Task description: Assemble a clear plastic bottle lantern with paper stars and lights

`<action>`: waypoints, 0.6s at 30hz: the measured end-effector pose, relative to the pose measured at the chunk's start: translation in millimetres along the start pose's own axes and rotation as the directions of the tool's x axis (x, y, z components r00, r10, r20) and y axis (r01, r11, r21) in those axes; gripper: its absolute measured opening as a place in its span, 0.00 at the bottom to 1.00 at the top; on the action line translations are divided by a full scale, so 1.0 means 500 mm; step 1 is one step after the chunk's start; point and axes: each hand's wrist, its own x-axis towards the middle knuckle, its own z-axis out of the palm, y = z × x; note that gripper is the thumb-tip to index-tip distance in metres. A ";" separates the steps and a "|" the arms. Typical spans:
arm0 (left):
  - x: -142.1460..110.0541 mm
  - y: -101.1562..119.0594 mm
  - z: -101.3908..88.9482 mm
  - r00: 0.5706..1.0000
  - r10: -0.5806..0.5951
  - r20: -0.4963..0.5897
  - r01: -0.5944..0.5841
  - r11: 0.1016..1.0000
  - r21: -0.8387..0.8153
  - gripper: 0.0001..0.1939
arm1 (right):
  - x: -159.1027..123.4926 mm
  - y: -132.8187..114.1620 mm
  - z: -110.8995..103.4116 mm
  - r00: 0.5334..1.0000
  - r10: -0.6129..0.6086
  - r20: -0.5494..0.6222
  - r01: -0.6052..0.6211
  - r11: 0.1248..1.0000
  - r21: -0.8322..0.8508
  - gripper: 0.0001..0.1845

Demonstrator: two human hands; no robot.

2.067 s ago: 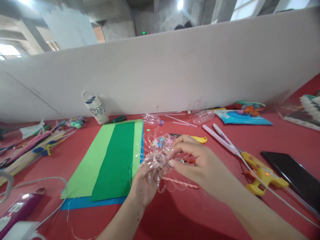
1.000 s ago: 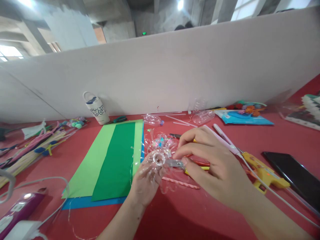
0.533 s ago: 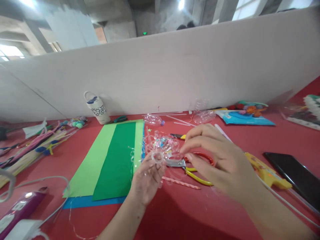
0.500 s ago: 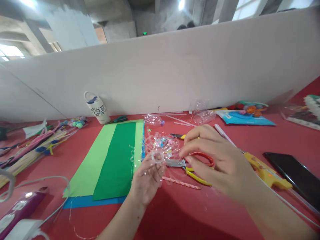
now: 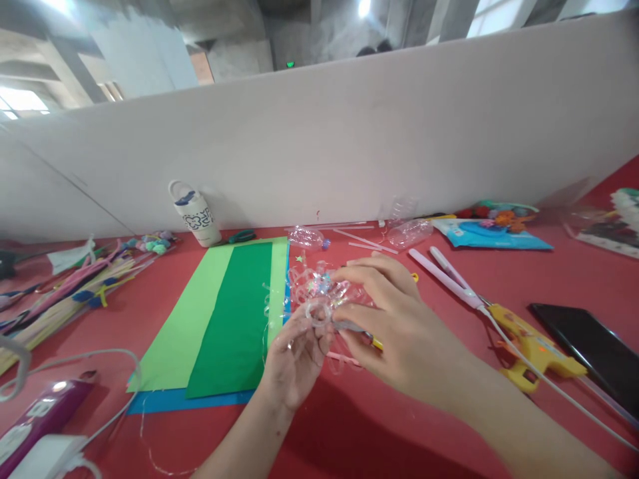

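A white partition [image 5: 319, 146] spans the far edge of my remote head view, above a red table [image 5: 389, 432]. Left of centre lie overlapping sheets: light green paper [image 5: 182, 326], a dark green strip [image 5: 234, 326] on it and blue paper [image 5: 194, 402] beneath. The right hand [image 5: 399, 319] reaches in with bent fingers, its fingertips at the clear plastic piece [image 5: 312, 299]; I cannot tell whether they pinch it. The left hand [image 5: 294, 369], palm up, is closed on that piece, which sits above the table between both hands, its ring facing me and its curled strands spreading beyond. To the right I note a black phone [image 5: 589, 339] beside a yellow glue gun [image 5: 534, 347]; farther back lies a blue packet [image 5: 494, 235]. A patterned tumbler [image 5: 197, 216] stands near the partition, left of a clear bottle [image 5: 306, 237] on its side. A grey-bladed tool [image 5: 375, 341] is mostly hidden by the right hand. Smallest: a green star [image 5: 299, 258] just beyond the strands.
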 end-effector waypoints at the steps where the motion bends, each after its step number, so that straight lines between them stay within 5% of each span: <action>1: 0.000 0.000 0.000 1.000 0.001 0.008 -0.001 1.000 0.003 0.15 | 0.001 -0.001 0.002 1.000 0.000 -0.002 0.000 1.000 -0.004 0.09; 9: -0.006 0.007 0.011 0.990 -0.046 -0.131 0.044 0.999 -0.013 0.06 | -0.007 -0.008 -0.026 0.998 0.053 -0.028 -0.051 0.994 0.097 0.18; 14: -0.002 0.005 0.009 0.990 -0.024 -0.140 0.022 1.000 -0.013 0.06 | -0.004 0.000 -0.033 0.992 0.057 -0.114 -0.047 0.995 0.086 0.06; 18: 0.002 0.001 0.004 0.990 -0.011 -0.141 0.007 0.999 -0.031 0.05 | 0.000 0.001 -0.020 0.996 0.039 -0.078 -0.033 0.996 0.080 0.09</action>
